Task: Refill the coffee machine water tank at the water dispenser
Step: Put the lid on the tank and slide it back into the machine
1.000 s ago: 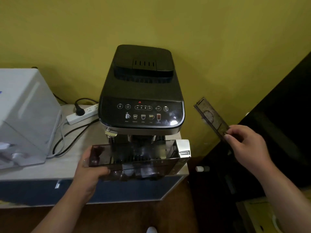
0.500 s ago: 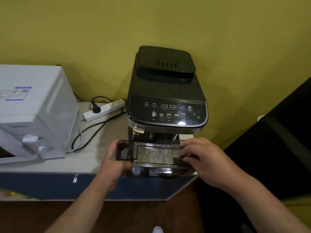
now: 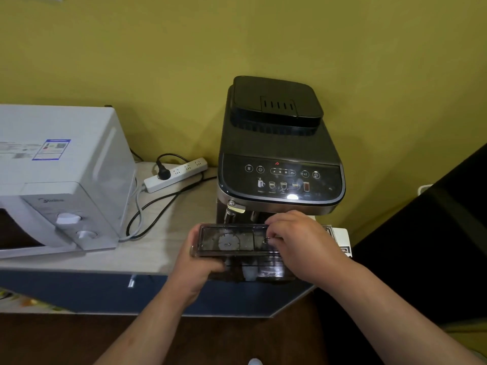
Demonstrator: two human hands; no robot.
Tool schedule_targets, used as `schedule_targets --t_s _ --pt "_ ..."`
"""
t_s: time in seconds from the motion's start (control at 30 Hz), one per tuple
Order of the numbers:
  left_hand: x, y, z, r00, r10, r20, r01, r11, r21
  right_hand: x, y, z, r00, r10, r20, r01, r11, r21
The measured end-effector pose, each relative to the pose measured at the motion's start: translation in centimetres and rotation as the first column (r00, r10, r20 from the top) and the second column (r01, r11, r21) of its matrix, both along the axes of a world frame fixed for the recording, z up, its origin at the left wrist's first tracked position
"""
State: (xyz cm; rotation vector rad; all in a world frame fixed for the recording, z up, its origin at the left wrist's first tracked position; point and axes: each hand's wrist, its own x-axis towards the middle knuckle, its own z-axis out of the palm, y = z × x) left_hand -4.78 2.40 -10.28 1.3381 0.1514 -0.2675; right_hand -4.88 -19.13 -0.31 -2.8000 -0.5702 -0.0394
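Since a second ago the dark translucent lid point(image 3: 232, 239) has come out of the right hand's raised grip beside the machine and now lies flat on top of the smoky, see-through plastic water tank point(image 3: 253, 270), and the view has swung so the machine sits further right. The tank is a long, shallow, dark-tinted box held level in the air just in front of the black and silver coffee machine point(image 3: 279, 159), at the front edge of the pale wood-grain tabletop point(image 3: 158, 248). Through the lid a grey round disc with radial slots shows near its left-centre, and the tank's clear front wall lets dim shapes inside show — whether it holds water cannot be told.

The left hand point(image 3: 200, 270) cups the tank's left end from below, fingers closed round it and the thumb against the end wall. The right hand point(image 3: 297, 238) rests on the right part of the lid, fingers point(image 3: 274, 241) curled and pinched down onto the lid — gripping or pressing it, which of the two is not clear.

To the left stands a white microwave oven point(image 3: 66, 180), and between it and the machine lies a white power strip point(image 3: 175, 175) with a black plug in it. The machine's panel shows lit drink icons.
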Motion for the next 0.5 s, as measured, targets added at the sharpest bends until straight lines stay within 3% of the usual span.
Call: schedule_targets --t_s 0.5 --pt "0.2 0.1 -0.1 1.000 -0.017 0.024 0.017 1.000 0.002 -0.2 -0.1 -2.4 0.999 -0.023 0.043 0.025 0.998 -0.054"
